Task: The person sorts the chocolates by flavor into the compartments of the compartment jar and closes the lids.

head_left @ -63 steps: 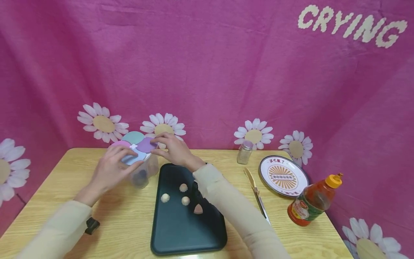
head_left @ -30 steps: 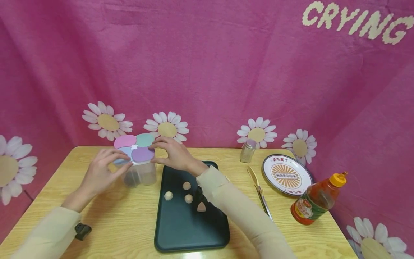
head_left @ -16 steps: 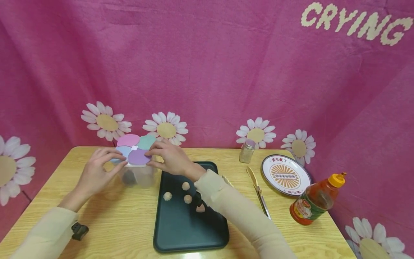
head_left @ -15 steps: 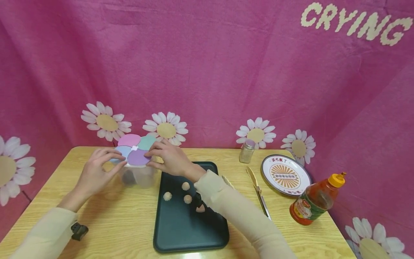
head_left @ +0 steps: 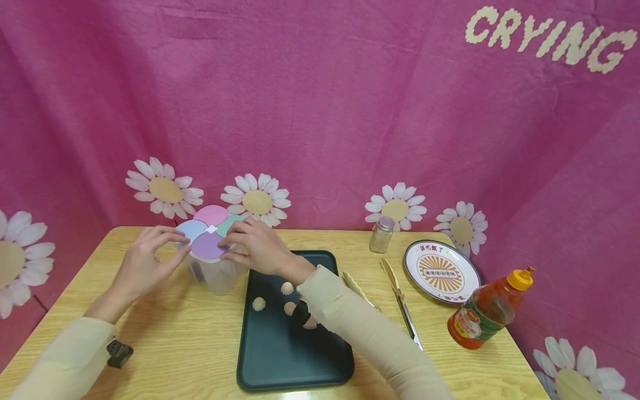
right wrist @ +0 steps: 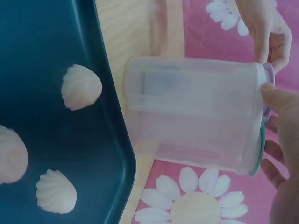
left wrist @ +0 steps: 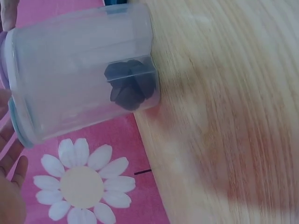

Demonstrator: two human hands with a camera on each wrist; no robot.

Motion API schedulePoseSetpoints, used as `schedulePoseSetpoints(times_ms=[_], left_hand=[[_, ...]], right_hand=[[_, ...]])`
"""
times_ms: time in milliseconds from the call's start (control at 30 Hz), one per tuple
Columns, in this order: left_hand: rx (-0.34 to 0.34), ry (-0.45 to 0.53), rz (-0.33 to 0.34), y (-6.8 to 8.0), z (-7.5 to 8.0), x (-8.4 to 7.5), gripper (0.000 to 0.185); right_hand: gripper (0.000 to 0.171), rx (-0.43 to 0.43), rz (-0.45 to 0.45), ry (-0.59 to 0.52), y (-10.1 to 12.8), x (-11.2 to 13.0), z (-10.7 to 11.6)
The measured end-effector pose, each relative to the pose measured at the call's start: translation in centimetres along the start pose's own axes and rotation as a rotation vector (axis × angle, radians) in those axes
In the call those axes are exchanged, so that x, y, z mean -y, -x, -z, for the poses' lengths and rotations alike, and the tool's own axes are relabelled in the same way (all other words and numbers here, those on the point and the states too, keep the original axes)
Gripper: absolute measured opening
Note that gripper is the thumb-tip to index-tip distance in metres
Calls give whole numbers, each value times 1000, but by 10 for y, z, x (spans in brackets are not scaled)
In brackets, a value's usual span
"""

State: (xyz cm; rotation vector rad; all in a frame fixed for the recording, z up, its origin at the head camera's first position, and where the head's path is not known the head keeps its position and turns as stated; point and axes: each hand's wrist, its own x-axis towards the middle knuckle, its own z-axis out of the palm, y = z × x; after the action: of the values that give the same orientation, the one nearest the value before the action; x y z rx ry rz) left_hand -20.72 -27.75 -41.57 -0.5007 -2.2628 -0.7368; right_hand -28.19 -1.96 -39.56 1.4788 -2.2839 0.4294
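A clear plastic canister (head_left: 218, 278) stands at the left rear of the table under a petal-shaped lid of pink, green, blue and purple (head_left: 206, 246) sections. My left hand (head_left: 145, 258) holds the lid's edge at the blue section (head_left: 191, 229). On the opposite side, the right hand (head_left: 260, 247) grips the lid, its thumb and fingertips at the purple and green sections. Through the wall, the left wrist view shows dark pieces (left wrist: 131, 85) at the bottom of one compartment. Beside the canister lies a dark tray (head_left: 295, 364) with several small pale ribbed pieces (right wrist: 80, 87) on it.
Right of the tray lie tongs (head_left: 400, 300), partly behind the right sleeve. A small shaker jar (head_left: 381, 236) stands at the rear edge. Farther right are a patterned plate (head_left: 415, 261) and a red sauce bottle (head_left: 487, 311) with a yellow cap. A pink curtain (head_left: 320, 111) hangs behind.
The canister has turned clockwise as seen from above: the purple section has come from the right round to the front, the green from the back to the right. Both hands stay at the lid.
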Motion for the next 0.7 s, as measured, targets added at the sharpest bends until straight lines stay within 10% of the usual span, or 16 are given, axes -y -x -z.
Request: schedulePoseSetpoints(times_ms=[700], left_hand=[[76, -61, -130, 5, -7, -8, 45]], right_hand=[[31, 21, 18, -14, -8, -7, -2]])
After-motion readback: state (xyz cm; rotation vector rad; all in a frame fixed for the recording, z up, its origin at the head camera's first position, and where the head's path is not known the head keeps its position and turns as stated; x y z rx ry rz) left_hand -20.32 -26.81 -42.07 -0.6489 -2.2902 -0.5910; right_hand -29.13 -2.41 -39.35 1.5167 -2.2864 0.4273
